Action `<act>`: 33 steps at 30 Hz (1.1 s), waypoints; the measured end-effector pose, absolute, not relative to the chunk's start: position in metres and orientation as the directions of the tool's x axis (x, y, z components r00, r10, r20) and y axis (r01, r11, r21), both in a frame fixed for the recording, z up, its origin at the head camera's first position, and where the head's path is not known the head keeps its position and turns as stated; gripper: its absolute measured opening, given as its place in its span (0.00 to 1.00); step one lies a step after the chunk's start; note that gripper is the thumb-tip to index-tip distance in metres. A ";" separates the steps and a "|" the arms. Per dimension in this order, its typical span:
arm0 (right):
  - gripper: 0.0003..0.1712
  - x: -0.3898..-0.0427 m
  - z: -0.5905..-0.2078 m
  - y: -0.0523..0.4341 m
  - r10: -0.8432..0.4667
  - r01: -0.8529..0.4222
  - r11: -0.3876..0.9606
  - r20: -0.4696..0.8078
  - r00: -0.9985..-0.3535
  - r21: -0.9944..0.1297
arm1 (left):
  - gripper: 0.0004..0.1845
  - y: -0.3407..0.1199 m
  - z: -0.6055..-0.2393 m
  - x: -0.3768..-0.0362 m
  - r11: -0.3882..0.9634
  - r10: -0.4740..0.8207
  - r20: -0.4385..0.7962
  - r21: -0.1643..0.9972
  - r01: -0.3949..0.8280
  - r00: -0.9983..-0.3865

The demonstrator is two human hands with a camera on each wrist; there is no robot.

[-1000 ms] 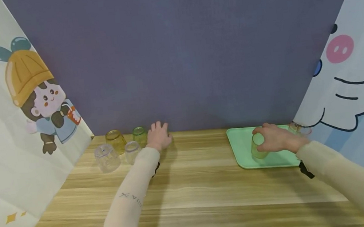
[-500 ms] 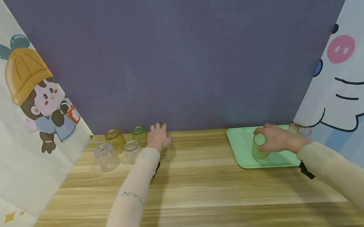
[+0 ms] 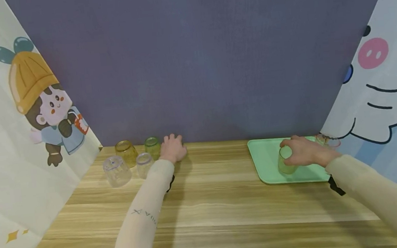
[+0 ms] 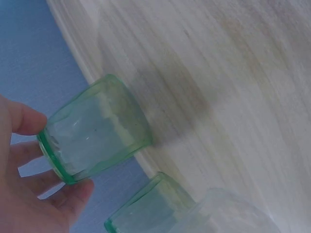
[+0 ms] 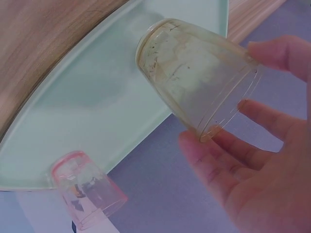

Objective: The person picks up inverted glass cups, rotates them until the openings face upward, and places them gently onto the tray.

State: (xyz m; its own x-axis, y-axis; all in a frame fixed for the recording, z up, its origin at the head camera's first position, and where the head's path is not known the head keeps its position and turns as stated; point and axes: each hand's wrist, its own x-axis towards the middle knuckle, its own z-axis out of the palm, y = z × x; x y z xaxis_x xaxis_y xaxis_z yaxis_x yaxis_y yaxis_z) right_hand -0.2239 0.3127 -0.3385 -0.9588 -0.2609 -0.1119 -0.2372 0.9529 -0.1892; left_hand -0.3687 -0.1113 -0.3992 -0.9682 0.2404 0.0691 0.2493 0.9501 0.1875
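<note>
At the back of the table, my left hand (image 3: pixel 173 148) grips a green glass cup (image 4: pixel 95 131) by its rimmed end, thumb and fingers spread round it; the hand hides that cup in the head view. Left of the hand stand a second green glass cup (image 3: pixel 153 147), a small clear cup (image 3: pixel 144 167), an amber cup (image 3: pixel 126 154) and a larger clear cup (image 3: pixel 117 172). My right hand (image 3: pixel 303 150) holds a pale yellow glass cup (image 5: pixel 194 73) over the green tray (image 3: pixel 264 161). Whether this cup touches the tray is hard to tell.
A pink-tinted glass cup (image 5: pixel 87 189) stands at the tray's far right corner. A dark grey panel (image 3: pixel 196 60) rises behind the wooden table (image 3: pixel 206 207). Printed curtains (image 3: pixel 1 159) hang on both sides.
My right hand has shifted slightly to the right over the tray with the yellow cup. The left hand stays almost where it was.
</note>
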 end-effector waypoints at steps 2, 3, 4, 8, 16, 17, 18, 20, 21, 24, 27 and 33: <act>0.36 -0.224 -0.340 0.314 -0.252 -0.228 0.955 -0.118 -0.960 -0.189 | 0.29 -0.111 -0.398 -0.368 0.949 0.243 0.065 0.188 0.251 -0.968; 0.37 -0.224 -0.340 0.315 -0.249 -0.224 0.957 -0.121 -0.961 -0.187 | 0.29 -0.111 -0.397 -0.367 0.949 0.245 0.065 0.187 0.253 -0.967; 0.36 -0.225 -0.341 0.316 -0.246 -0.221 0.958 -0.124 -0.961 -0.185 | 0.29 -0.111 -0.396 -0.367 0.949 0.245 0.066 0.190 0.253 -0.967; 0.37 -0.225 -0.343 0.318 -0.237 -0.213 0.960 -0.127 -0.963 -0.180 | 0.28 -0.113 -0.395 -0.365 0.947 0.254 0.066 0.189 0.262 -0.965; 0.37 -0.224 -0.344 0.324 -0.237 -0.217 0.963 -0.124 -0.963 -0.160 | 0.31 -0.118 -0.393 -0.362 0.942 0.272 0.057 0.190 0.278 -0.961; 0.37 -0.224 -0.343 0.325 -0.236 -0.216 0.964 -0.122 -0.964 -0.156 | 0.31 -0.119 -0.393 -0.361 0.941 0.271 0.058 0.194 0.277 -0.961; 0.37 -0.223 -0.343 0.325 -0.235 -0.216 0.964 -0.119 -0.965 -0.153 | 0.31 -0.119 -0.392 -0.361 0.940 0.270 0.059 0.200 0.276 -0.961; 0.37 -0.223 -0.342 0.326 -0.231 -0.214 0.966 -0.112 -0.967 -0.145 | 0.31 -0.120 -0.392 -0.361 0.939 0.265 0.061 0.209 0.272 -0.962; 0.37 -0.223 -0.342 0.327 -0.229 -0.212 0.967 -0.111 -0.967 -0.142 | 0.31 -0.120 -0.392 -0.360 0.939 0.264 0.061 0.210 0.271 -0.963; 0.37 -0.223 -0.342 0.329 -0.222 -0.205 0.969 -0.113 -0.969 -0.140 | 0.31 -0.120 -0.392 -0.359 0.940 0.263 0.050 0.210 0.268 -0.963; 0.37 -0.222 -0.342 0.331 -0.216 -0.198 0.969 -0.118 -0.969 -0.148 | 0.32 -0.119 -0.391 -0.358 0.941 0.266 0.034 0.207 0.267 -0.963; 0.37 -0.223 -0.343 0.334 -0.214 -0.196 0.968 -0.110 -0.971 -0.155 | 0.33 -0.119 -0.390 -0.357 0.943 0.266 0.029 0.199 0.267 -0.963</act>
State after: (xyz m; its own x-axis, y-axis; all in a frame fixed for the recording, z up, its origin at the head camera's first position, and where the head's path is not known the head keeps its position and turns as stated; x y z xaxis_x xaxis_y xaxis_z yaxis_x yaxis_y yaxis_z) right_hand -0.2227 0.3341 -0.3427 -0.9707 -0.2139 -0.1097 -0.1959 0.9683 -0.1547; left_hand -0.3567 -0.1190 -0.3902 -0.9634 0.2665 0.0289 0.2668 0.9430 0.1991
